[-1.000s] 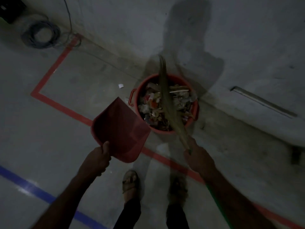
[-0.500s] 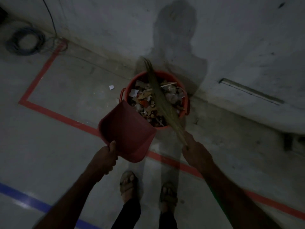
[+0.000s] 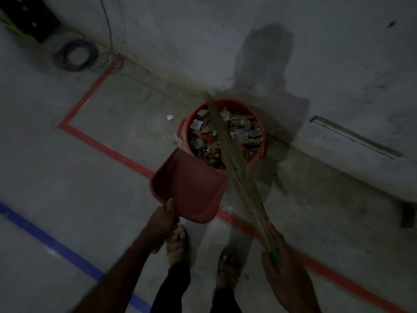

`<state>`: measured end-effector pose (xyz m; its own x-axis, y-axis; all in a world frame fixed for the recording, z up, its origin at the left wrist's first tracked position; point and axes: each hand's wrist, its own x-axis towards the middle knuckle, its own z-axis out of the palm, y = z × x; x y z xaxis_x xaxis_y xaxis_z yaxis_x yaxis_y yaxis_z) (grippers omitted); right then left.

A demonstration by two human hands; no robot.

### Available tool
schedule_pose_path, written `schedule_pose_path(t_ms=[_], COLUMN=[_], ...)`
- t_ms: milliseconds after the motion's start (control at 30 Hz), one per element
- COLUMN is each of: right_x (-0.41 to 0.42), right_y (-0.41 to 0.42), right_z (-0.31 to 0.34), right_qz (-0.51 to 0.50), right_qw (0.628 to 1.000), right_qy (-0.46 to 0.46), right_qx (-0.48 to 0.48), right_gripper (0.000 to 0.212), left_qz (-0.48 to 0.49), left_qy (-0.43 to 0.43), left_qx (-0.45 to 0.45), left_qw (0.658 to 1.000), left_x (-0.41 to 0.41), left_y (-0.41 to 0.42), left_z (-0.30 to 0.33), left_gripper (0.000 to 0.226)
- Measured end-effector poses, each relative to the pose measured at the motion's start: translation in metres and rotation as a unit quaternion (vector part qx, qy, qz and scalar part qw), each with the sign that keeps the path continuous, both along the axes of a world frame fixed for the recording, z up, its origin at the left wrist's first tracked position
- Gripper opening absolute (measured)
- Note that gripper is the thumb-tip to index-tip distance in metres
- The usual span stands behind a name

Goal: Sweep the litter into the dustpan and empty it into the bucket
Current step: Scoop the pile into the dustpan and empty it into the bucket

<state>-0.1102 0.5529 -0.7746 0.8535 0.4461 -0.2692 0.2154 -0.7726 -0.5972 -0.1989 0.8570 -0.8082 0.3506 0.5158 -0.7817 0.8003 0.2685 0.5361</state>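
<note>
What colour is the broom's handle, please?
Green, on the grass broom's handle in the head view.

The red bucket (image 3: 222, 132) stands close against the wall (image 3: 225, 41), so its far side leaves little room. Its mouth is filled with litter (image 3: 225, 134) and crossed by the broom (image 3: 228, 150); the dustpan (image 3: 189, 188) overlaps its near left rim. Left of the bucket the concrete floor (image 3: 67, 177) lies open, with one paper scrap (image 3: 170, 117) just beside it. A cable coil (image 3: 75, 55) lies well left.
</note>
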Motion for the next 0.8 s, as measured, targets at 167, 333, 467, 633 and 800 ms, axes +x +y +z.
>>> schedule_pose_path(t_ms=[167, 333, 467, 633, 800], right_x=[-0.026, -0.040, -0.058, -0.081, -0.079], right_y=[0.013, 0.048, 0.087, 0.143, 0.213], right_z=[0.002, -0.014, -0.028, -0.044, -0.063], right_qz=[0.006, 0.050, 0.045, 0.056, 0.118], right_qw=[1.000, 0.999, 0.998, 0.996, 0.987], right_qy=[-0.007, 0.018, 0.041, 0.051, 0.034], right_qx=[0.029, 0.007, 0.013, -0.042, -0.102], right_gripper=[0.108, 0.104, 0.076, 0.091, 0.101], left_qz=[0.050, 0.060, 0.057, 0.054, 0.017], left_qy=[-0.015, -0.016, 0.014, 0.039, 0.075], left_qx=[0.010, 0.023, 0.025, -0.024, -0.014], left_qw=[0.999, 0.998, 0.998, 0.997, 0.997], left_x=[-0.026, -0.064, -0.099, -0.134, -0.136], left_y=[0.009, 0.049, 0.094, 0.170, 0.243], left_z=[0.007, -0.014, -0.039, -0.044, -0.056], left_gripper=[0.064, 0.061, 0.064, 0.065, 0.065])
